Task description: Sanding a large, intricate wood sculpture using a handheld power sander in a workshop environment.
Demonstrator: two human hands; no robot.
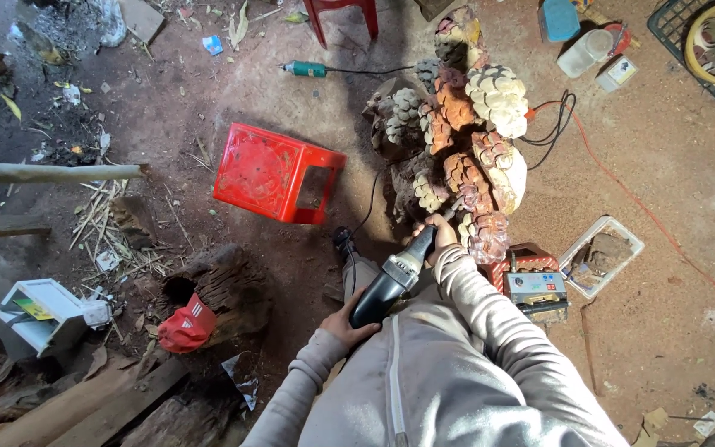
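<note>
I hold a black and grey electric carving tool (392,277) with both hands. My left hand (343,324) grips its rear body. My right hand (439,235) wraps the front end, close to the bit. The tip rests against the lower part of a large wood carving (457,132) of clustered scaly flower shapes in brown, orange and cream, lying on the dirt floor. A black cord runs from the tool along the ground.
A red plastic stool (275,174) lies on its side left of the carving. A red cap (185,325) rests by a hollow log (221,285). A small grey and orange machine (535,285) and a tray of debris (602,255) lie to the right. A green tool (306,69) lies farther off.
</note>
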